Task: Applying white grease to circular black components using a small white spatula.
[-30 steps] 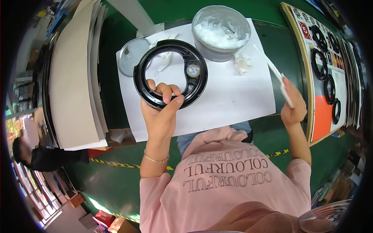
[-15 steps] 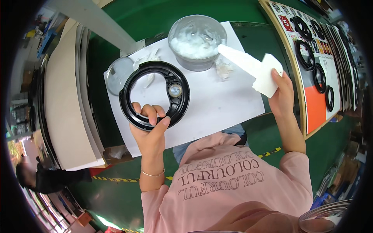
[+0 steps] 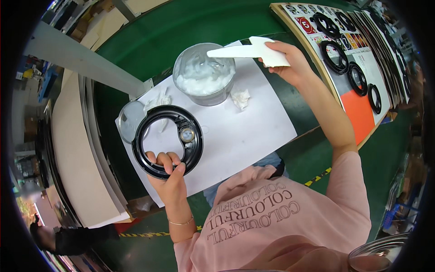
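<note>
My left hand (image 3: 171, 181) is closed around the near edge of a black plastic ring (image 3: 195, 152), fingers through its opening and thumb on the rim. A small round whitish inset (image 3: 186, 134) sits in the ring's wider right side. My right hand (image 3: 293, 63) grips the broad end of a flat white spatula-shaped piece (image 3: 242, 51). Its narrow tip reaches over a clear round tub (image 3: 208, 99) holding whitish paste (image 3: 201, 79); whether it touches the paste I cannot tell. A clear round lid (image 3: 130, 120) lies left of the tub, partly behind the ring.
White paper (image 3: 253, 129) covers the table, with crumpled tissues (image 3: 240, 99) beside the tub. A metal post (image 3: 90, 61) rises at the far left. Large sheets (image 3: 72, 145) stand left; a board with black rings (image 3: 334, 57) lies right. Another person's black sleeve (image 3: 86, 239) shows lower left.
My right hand has moved away from me and leftward, bringing the white piece's tip from the tub's right rim over its opening. The piece now lies nearly level. My left hand still holds the ring.
</note>
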A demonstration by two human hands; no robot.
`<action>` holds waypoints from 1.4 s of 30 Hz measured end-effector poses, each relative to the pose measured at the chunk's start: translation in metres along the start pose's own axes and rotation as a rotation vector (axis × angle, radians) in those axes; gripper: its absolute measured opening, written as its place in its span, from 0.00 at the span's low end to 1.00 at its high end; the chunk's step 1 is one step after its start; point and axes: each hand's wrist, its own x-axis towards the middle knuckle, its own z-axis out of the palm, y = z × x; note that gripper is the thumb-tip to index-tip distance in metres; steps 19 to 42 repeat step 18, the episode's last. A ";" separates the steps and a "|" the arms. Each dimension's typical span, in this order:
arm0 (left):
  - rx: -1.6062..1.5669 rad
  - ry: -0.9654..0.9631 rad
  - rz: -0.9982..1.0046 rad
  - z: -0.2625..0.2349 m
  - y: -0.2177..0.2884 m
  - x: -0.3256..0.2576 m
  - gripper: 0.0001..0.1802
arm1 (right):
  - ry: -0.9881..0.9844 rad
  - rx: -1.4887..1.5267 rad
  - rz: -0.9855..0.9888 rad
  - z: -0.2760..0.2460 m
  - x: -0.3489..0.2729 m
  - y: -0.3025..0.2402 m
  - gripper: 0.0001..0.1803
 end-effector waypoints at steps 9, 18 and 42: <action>0.045 0.003 0.008 0.002 -0.008 0.010 0.28 | -0.073 -0.135 -0.245 -0.008 -0.003 -0.019 0.18; 0.358 -0.543 0.690 -0.050 -0.014 0.030 0.22 | -0.291 -0.815 -0.883 0.007 -0.004 -0.030 0.11; 0.358 -0.543 0.690 -0.050 -0.014 0.030 0.22 | -0.291 -0.815 -0.883 0.007 -0.004 -0.030 0.11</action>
